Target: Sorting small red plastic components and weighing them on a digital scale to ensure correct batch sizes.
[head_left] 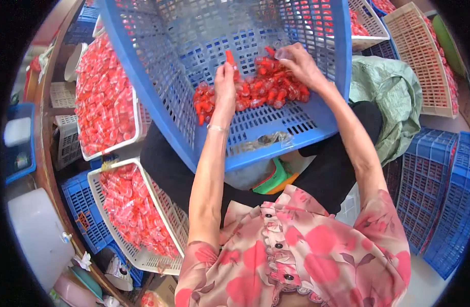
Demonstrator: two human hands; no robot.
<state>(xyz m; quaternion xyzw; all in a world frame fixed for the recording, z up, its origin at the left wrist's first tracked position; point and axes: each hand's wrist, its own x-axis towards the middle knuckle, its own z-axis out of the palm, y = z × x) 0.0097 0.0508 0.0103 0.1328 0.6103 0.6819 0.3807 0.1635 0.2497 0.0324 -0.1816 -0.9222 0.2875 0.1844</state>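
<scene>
A large blue plastic basket [178, 148] is tipped toward me across my lap, and a heap of small red plastic pieces with clear covers [277, 92] lies low inside it. Over the heap's left part, my left hand [225, 87] is closed round a small red plastic piece [230, 56], its narrow end pointing up. My right hand [302, 65] is above the heap's right side, thumb and fingers pinched at a clear plastic piece [283, 53]. Its exact shape is too blurred to tell. A crumpled clear scrap [276, 138] rests near the basket's front rim.
On my left stand two white baskets [138, 135] [103, 197] full of similar red pieces. A green woven sack [385, 97] lies at right. Beyond it are a cream basket [411, 56] and blue crates [426, 179]. A green and orange object [278, 176] sits beneath the tipped basket.
</scene>
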